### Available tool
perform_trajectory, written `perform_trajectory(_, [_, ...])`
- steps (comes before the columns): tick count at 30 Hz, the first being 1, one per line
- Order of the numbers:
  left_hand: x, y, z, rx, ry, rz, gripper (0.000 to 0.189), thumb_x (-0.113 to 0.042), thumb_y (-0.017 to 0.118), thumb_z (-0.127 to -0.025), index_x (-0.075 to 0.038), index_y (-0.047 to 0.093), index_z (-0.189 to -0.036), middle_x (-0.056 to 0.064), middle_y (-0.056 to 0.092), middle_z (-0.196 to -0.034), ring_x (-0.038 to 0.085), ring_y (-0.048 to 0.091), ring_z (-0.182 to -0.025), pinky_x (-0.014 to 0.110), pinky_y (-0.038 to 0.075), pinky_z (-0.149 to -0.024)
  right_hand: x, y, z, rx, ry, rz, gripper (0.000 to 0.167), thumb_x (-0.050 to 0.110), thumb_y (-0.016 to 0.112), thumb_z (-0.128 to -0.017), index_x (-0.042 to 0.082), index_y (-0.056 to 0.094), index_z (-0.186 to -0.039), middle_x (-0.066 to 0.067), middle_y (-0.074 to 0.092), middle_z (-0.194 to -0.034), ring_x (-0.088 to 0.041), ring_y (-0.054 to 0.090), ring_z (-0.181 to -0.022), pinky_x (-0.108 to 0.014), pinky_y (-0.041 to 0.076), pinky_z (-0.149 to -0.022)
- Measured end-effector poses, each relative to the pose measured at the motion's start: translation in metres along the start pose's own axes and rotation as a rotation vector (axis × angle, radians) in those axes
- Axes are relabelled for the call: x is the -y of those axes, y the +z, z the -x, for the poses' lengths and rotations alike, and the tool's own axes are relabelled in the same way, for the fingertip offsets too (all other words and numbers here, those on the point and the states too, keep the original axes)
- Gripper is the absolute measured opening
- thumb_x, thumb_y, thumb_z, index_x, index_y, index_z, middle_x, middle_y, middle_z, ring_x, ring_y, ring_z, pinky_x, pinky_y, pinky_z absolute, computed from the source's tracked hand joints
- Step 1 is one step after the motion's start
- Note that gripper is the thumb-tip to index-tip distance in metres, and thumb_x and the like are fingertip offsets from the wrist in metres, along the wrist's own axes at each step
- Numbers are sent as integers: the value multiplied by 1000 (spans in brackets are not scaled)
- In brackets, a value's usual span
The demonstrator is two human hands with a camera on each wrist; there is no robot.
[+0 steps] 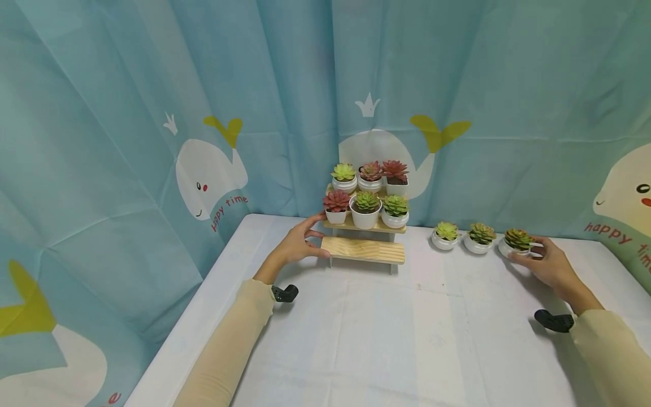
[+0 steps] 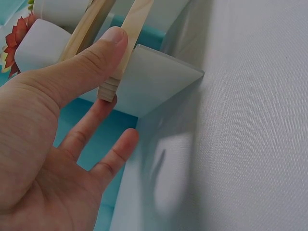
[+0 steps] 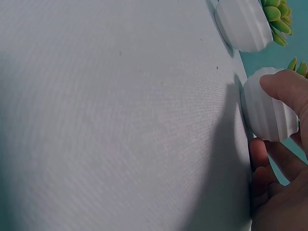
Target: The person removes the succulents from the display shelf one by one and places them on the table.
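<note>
My left hand (image 1: 295,244) is at the left end of a three-step wooden plant stand (image 1: 362,250). In the left wrist view its thumb (image 2: 103,50) lies on the face of the lowest board, with a fingertip under the board's end, pinching it. My right hand (image 1: 553,265) grips a dark green potted succulent (image 1: 518,239), the rightmost of three in a row on the table. Thumb and fingers sit around its ribbed white pot (image 3: 264,108) in the right wrist view. The lowest board carries no pots.
The upper two steps hold several potted succulents, among them a red one (image 1: 336,201) and a green one (image 1: 366,202). Left of the gripped pot stand a yellow-green succulent (image 1: 446,232) and another green one (image 1: 481,234). A blue whale-print curtain (image 1: 300,113) hangs behind the white-covered table (image 1: 376,333).
</note>
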State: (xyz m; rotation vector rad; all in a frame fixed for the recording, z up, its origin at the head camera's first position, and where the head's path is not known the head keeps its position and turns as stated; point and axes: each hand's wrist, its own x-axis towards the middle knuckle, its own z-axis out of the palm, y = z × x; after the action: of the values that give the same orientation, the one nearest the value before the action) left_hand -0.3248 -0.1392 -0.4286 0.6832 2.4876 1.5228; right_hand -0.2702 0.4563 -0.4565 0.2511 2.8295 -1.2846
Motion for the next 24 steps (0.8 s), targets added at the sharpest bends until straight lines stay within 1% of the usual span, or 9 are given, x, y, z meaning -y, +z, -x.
perform_trajectory(5, [1,0,0,2,3,6,96,-7,89,-81,-11,35,-160,3,32,-166,31,57,-131,44,56,-94,-1,0,-1,4,4,3,104,50,64,-99,-16,6,-156,-49,18,-152,-68,25,-136,-76,31,-105])
perform_trajectory(12, [0,1,1,-3,9,14,96,-4,89,-79,-13,37,-159,0,29,-168,29,58,-131,43,57,-94,1,-1,1,11,9,17,106,52,63,-99,-15,4,-156,-49,16,-152,-68,24,-136,-77,30,-105])
perform_trajectory(16, [-1,1,2,-1,14,16,95,-3,88,-81,-12,36,-159,2,27,-169,31,57,-131,44,56,-95,4,-3,2,18,14,35,107,54,64,-98,-15,5,-156,-49,16,-152,-68,24,-136,-77,30,-104])
perform_trajectory(20, [-2,1,3,3,7,11,95,-4,88,-81,-11,35,-160,3,27,-169,31,57,-132,45,55,-96,7,-6,2,40,4,73,109,54,65,-98,-16,3,-155,-49,17,-151,-67,25,-135,-77,31,-103])
perform_trajectory(24, [-3,2,3,1,2,5,95,-6,89,-81,-12,35,-160,2,29,-168,30,57,-132,46,55,-97,12,-15,5,93,-20,107,112,54,66,-98,-17,-1,-154,-51,17,-148,-68,26,-133,-78,32,-101])
